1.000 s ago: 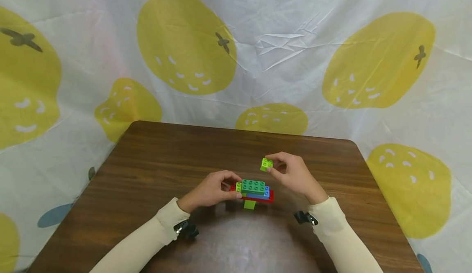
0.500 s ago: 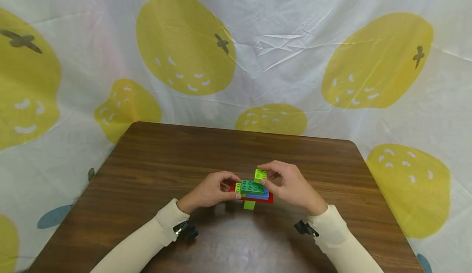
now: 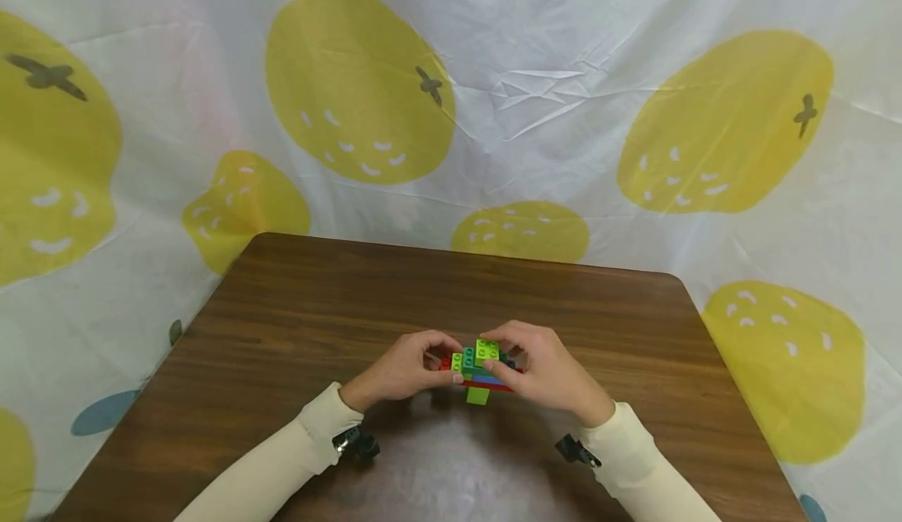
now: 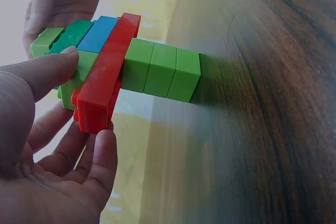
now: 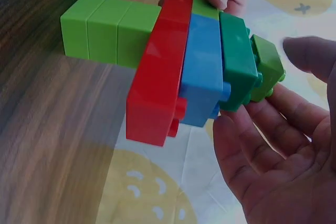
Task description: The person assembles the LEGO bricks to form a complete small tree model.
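A toy brick build stands on the table. Its foot is a column of light green bricks (image 4: 157, 69), with a long red brick (image 5: 163, 56) laid across the top. Above the red one sit a blue brick (image 5: 202, 66) and a lime brick (image 3: 456, 361) side by side, then a dark green brick (image 5: 239, 59). My left hand (image 3: 409, 361) grips the build's left end, thumb on the lime brick. On top, my right hand (image 3: 546, 369) holds a small light green brick (image 3: 486, 351) between thumb and fingers, close over the dark green studs.
The brown wooden table (image 3: 338, 287) reaches back to a white curtain (image 3: 521, 146) printed with yellow lemons. A small black camera is strapped at each wrist, below the cream sleeves (image 3: 310, 428).
My right hand has come down and to the left, bringing the small light green brick from above the build onto the dark green brick. The left hand has stayed in place.
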The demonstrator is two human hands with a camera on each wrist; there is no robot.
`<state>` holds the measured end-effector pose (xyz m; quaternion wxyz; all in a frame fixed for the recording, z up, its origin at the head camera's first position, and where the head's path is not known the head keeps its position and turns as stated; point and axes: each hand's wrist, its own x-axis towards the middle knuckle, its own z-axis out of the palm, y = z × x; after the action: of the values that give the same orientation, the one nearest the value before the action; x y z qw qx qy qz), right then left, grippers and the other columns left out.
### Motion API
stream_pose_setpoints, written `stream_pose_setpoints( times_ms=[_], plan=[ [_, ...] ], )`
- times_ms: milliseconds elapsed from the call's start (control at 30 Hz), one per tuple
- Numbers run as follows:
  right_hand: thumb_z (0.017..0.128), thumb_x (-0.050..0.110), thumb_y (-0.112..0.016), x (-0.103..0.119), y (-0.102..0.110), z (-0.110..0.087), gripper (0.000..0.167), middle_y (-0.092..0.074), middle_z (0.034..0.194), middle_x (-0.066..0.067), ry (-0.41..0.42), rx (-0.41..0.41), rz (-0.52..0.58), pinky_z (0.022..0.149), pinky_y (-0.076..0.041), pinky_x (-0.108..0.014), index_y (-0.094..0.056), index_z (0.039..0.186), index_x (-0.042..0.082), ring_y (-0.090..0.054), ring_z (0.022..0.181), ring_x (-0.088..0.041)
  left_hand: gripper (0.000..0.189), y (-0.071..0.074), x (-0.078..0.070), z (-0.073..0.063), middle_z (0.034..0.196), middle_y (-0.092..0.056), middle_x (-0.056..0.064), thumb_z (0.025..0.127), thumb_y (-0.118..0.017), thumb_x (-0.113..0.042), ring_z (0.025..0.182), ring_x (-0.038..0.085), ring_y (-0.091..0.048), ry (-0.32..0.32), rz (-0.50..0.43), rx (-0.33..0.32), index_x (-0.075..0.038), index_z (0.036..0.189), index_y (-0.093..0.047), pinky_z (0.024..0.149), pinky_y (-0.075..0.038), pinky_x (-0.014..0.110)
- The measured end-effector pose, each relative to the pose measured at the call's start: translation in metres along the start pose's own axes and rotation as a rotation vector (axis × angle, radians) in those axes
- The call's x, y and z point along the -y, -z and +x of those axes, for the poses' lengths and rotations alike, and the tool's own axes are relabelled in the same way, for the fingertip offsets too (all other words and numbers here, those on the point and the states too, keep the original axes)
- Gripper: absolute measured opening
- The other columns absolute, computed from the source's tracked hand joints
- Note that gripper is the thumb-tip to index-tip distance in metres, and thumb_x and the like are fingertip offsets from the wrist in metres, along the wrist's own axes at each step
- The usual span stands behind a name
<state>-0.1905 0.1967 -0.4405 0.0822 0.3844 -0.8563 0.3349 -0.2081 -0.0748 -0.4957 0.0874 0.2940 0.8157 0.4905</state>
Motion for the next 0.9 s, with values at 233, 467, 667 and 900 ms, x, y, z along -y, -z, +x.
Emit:
stream_pose_setpoints(
  times_ms=[233,467,667,900],
  plan=[
    [0.095,0.021,-0.082,0.004,-0.003,0.0,0.027,-0.077,0.107,0.004,-0.048,-0.041,0.02,0.071,-0.063,-0.028,-0.079,0.12,0.013,-0.07,0.085,-0.006,0.037,-0.001,-0.002,0.0,0.118,-0.072,0.003,0.093,-0.084,-0.026,0.105,0.019,-0.069,-0.005,0.001,0.004,-0.011,0.125,-0.072,0.087,-0.059,0.026],
    [0.093,0.024,-0.084,0.007,-0.003,-0.001,0.026,-0.077,0.106,0.007,-0.066,-0.029,0.013,0.072,-0.062,-0.029,-0.08,0.118,0.017,-0.069,0.087,-0.006,0.037,-0.001,-0.003,0.0,0.12,-0.072,0.004,0.094,-0.083,-0.027,0.109,0.021,-0.069,-0.003,0.003,0.008,-0.011,0.125,-0.071,0.089,-0.059,0.029],
    [0.093,0.023,-0.084,0.009,-0.004,-0.001,0.026,-0.076,0.104,0.006,-0.054,-0.034,-0.02,0.07,-0.061,-0.033,-0.079,0.117,0.016,-0.071,0.088,-0.008,0.038,-0.001,-0.002,0.0,0.119,-0.072,0.002,0.093,-0.084,-0.026,0.107,0.016,-0.068,0.006,0.011,0.006,-0.012,0.126,-0.071,0.09,-0.059,0.03],
    [0.093,0.026,-0.084,0.012,-0.002,0.001,0.022,-0.078,0.107,0.003,-0.078,-0.012,-0.096,0.068,-0.057,-0.03,-0.078,0.112,0.017,-0.064,0.078,-0.007,0.037,-0.001,-0.002,0.001,0.117,-0.072,0.002,0.093,-0.084,-0.026,0.105,0.015,-0.068,0.001,0.016,0.004,-0.012,0.125,-0.071,0.089,-0.059,0.03]
  ],
)
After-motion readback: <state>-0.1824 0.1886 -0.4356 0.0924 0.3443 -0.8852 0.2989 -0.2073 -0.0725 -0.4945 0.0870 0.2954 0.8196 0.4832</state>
